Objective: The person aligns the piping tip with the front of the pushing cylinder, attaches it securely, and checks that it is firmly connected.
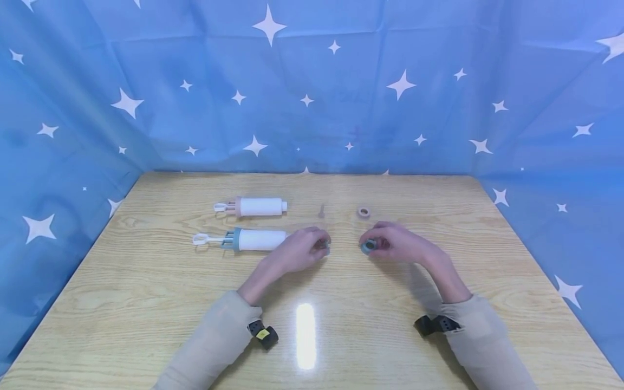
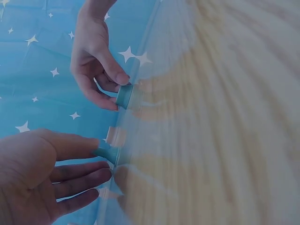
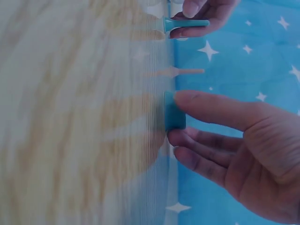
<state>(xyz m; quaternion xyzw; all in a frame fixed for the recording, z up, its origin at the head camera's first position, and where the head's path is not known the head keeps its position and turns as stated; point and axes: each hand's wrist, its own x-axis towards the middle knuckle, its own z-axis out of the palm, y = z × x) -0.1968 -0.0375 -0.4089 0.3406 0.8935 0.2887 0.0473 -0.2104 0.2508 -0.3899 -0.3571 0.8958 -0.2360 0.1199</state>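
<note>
My left hand (image 1: 302, 250) pinches a small teal funnel-shaped nozzle (image 3: 190, 23) by its narrow stem, flared end down at the tabletop. To its right, my right hand (image 1: 400, 244) holds a teal ring (image 3: 175, 112) between thumb and fingers, close on the table. The ring's round opening shows in the head view. Partly behind the left hand lies a white syringe-like tube (image 1: 258, 240) with a teal collar and its plunger handle pointing left. Farther back is a matching white tube (image 1: 260, 207) with a pink collar.
A pink ring (image 1: 361, 216) lies beyond the right hand, and a slim pink nozzle (image 1: 322, 211) stands beyond the left. The wooden table (image 1: 380, 336) ends at a blue curtain (image 1: 331, 124) with white stars along the back and sides.
</note>
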